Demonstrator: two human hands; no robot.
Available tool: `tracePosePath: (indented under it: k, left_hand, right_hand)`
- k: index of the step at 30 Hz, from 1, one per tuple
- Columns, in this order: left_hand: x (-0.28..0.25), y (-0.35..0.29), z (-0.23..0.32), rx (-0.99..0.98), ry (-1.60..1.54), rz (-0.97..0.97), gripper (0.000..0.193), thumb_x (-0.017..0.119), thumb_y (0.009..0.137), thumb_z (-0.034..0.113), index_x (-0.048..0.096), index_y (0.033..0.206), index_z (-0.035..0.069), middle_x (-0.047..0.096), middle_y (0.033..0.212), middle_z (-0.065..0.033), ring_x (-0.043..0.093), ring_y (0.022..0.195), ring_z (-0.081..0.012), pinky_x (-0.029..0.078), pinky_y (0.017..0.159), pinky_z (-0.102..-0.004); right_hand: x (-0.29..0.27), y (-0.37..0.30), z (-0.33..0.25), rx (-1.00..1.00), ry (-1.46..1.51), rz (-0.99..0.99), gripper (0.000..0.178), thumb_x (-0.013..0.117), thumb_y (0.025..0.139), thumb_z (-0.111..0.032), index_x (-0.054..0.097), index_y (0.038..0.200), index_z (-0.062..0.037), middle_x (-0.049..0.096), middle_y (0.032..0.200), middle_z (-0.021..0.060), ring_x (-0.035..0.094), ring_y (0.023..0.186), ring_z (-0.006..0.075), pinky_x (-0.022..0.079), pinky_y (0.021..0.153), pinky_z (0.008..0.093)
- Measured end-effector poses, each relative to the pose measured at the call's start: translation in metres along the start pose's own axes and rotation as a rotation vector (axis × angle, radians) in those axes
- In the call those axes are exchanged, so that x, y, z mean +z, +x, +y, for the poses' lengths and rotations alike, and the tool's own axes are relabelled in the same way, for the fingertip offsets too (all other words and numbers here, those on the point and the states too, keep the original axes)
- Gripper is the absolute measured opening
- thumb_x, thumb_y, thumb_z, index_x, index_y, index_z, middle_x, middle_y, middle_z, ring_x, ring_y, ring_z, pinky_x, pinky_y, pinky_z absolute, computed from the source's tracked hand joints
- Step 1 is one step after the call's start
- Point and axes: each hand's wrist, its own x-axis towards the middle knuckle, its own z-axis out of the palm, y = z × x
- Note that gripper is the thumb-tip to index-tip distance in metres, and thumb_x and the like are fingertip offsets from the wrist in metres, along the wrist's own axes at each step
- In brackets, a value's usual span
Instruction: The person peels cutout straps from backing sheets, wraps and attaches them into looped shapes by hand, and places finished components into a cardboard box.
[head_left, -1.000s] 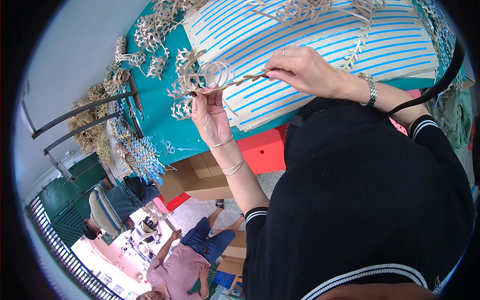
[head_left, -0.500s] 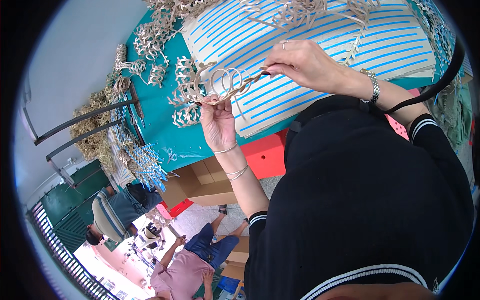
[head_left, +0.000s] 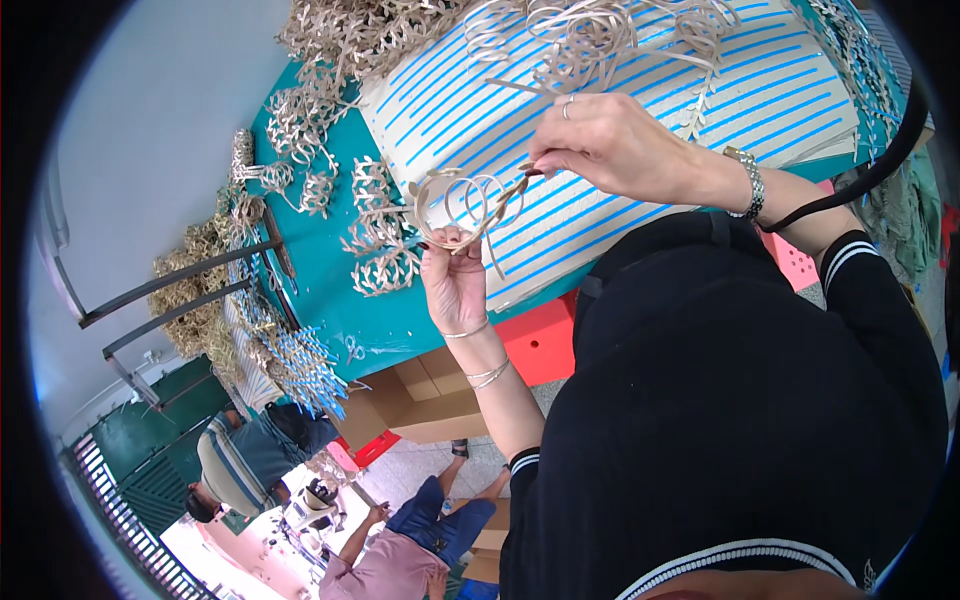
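Note:
My left hand (head_left: 457, 285) pinches the lower side of a loosely coiled beige cord (head_left: 484, 230), its thumb and fingertips pressed together. From this coil a short brown-gold leaf strand (head_left: 506, 207) runs up to my right hand (head_left: 612, 150). The tip of that strand is gripped between my right thumb and forefinger. Both hands are raised over a stack of beige sheets with blue stripes (head_left: 590, 235). Beside the coil, curled leaf garlands (head_left: 375, 205) lie on the green tabletop (head_left: 315, 255).
More leaf garlands (head_left: 345, 40) and loose beige coils (head_left: 590, 40) are heaped along the far side. Small scissors (head_left: 354, 347) lie near the table's left edge. A cardboard box (head_left: 425, 405) and a red crate (head_left: 535, 340) stand below. Two people are at the lower left.
Both hands remain on the coil and strand. In the picture, the table and left hand sit slightly lower, and the leaf strand now rises more steeply between my hands.

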Motion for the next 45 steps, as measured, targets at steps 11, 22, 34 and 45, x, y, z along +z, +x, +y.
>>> tracePosePath:
  k: [11, 22, 34, 45]
  left_hand:
    - [0.001, 0.0, -0.003, -0.108, -0.085, 0.005, 0.013, 0.064, 0.081, 0.004, 0.051, 0.079, 0.002, 0.047, 0.076, -0.0057, 0.048, 0.074, -0.0177, 0.042, 0.069, -0.0288]
    - [0.009, 0.005, -0.01, -0.27, -0.2, -0.056, 0.016, 0.063, 0.082, 0.005, 0.049, 0.076, 0.002, 0.048, 0.074, -0.0065, 0.048, 0.069, -0.0179, 0.044, 0.067, -0.0277]
    - [0.021, 0.008, -0.023, -0.581, -0.578, -0.036, 0.013, 0.058, 0.082, -0.001, 0.046, 0.084, 0.003, 0.046, 0.072, -0.005, 0.048, 0.064, -0.0129, 0.046, 0.059, -0.0243]
    - [0.036, 0.002, -0.008, 0.27, 1.011, 0.227, 0.023, 0.053, 0.09, 0.006, 0.055, 0.109, -0.007, 0.057, 0.108, -0.0136, 0.059, 0.063, -0.0103, 0.049, 0.054, -0.0217]
  right_hand:
    - [0.0, 0.005, 0.005, -0.044, 0.011, -0.015, 0.013, 0.065, 0.078, -0.008, 0.059, 0.087, -0.0017, 0.061, 0.07, 0.0077, 0.061, 0.067, 0.0238, 0.048, 0.06, 0.0329]
    - [-0.002, 0.01, 0.013, -0.028, 0.129, -0.154, 0.015, 0.063, 0.079, -0.005, 0.062, 0.093, -0.0029, 0.064, 0.076, 0.0086, 0.062, 0.067, 0.0233, 0.048, 0.059, 0.0329]
    - [-0.007, 0.015, 0.019, 0.031, 0.613, -0.388, 0.013, 0.062, 0.08, -0.001, 0.066, 0.092, 0.0017, 0.065, 0.079, 0.0117, 0.064, 0.073, 0.018, 0.05, 0.064, 0.0279]
    - [0.013, -0.004, 0.014, 0.296, 0.343, -0.273, 0.009, 0.063, 0.078, -0.004, 0.063, 0.085, 0.0024, 0.063, 0.074, 0.0123, 0.06, 0.066, 0.0224, 0.044, 0.057, 0.0321]
